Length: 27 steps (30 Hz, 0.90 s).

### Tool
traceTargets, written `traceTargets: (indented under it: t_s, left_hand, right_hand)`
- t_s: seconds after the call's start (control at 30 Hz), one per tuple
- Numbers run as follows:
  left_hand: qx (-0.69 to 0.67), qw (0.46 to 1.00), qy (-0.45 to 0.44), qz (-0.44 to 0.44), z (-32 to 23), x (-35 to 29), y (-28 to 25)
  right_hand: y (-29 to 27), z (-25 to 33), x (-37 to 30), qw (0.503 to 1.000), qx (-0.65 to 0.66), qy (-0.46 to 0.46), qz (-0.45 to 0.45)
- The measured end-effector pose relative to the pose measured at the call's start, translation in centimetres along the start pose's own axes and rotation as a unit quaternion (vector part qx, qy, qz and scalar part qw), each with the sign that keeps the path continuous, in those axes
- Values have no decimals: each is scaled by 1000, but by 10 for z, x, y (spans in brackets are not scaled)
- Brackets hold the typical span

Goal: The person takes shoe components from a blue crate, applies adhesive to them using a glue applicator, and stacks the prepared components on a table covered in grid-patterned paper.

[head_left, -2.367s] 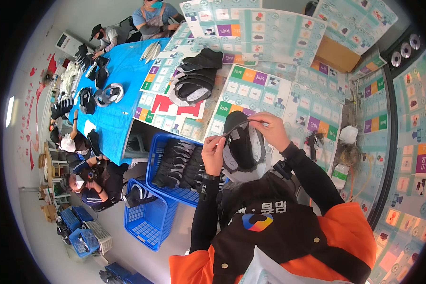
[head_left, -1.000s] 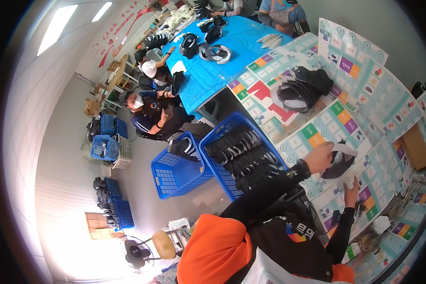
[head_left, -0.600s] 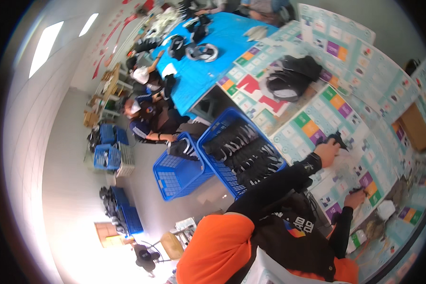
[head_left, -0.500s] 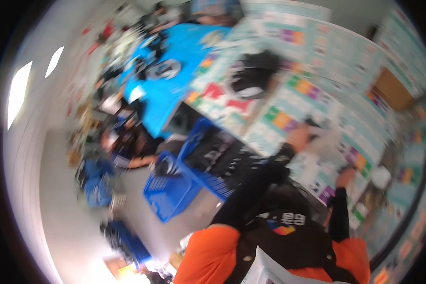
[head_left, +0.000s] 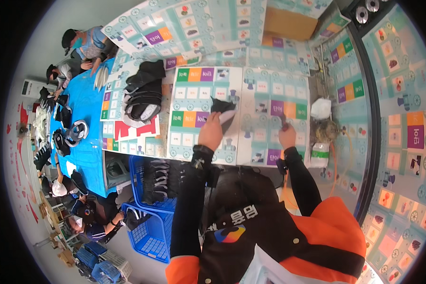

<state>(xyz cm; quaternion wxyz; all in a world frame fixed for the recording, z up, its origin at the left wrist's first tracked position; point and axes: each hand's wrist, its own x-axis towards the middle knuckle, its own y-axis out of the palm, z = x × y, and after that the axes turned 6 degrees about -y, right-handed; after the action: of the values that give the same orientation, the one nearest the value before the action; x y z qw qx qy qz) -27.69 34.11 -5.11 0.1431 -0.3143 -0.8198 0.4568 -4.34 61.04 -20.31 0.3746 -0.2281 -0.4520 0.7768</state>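
Note:
My left hand (head_left: 210, 133) pinches the near-left edge of a black and grey shoe upper (head_left: 226, 113) on the patterned tabletop. Its fingertips lie on the dark fabric, and the piece points away from me. To the right, my right hand (head_left: 287, 136) is closed around a small dark tool (head_left: 283, 123), whose kind is too small to make out. That hand is just above the table, apart from the upper. Farther left rests a pile of black and grey shoe uppers (head_left: 144, 90), partly over a red and white sheet (head_left: 137, 130).
Blue baskets (head_left: 149, 236) stand below the table's left side, one filled with dark shoe uppers (head_left: 158, 180). A white cup-like container (head_left: 321, 109) and a green-white packet (head_left: 320, 154) are at the right edge. People (head_left: 87, 52) work around a blue table (head_left: 87, 113).
My view has turned and steadied from a blurred, tilted picture. The worktable now faces me squarely. Blur in the earlier frame hides whether either hand's hold has changed.

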Motion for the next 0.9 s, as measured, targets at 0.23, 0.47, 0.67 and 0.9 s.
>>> traceTargets:
  t_s: [0.23,0.47,0.67,0.9]
  left_hand:
    - [18,1000,-7,16,2,18,-5]
    - [43,998,1,54,0,21,-18]
    - [6,1000,19,13,6,16,-24]
    - [-4,999,10,32,9,11,-30]
  right_hand:
    - [-43,139,-18,846,392,38,360]
    - [-20,168,-18,901,278,8,332]
    - [-7,166,-23,913,256,-84,307]
    - [-18,179,-21,919,244,-80,299]
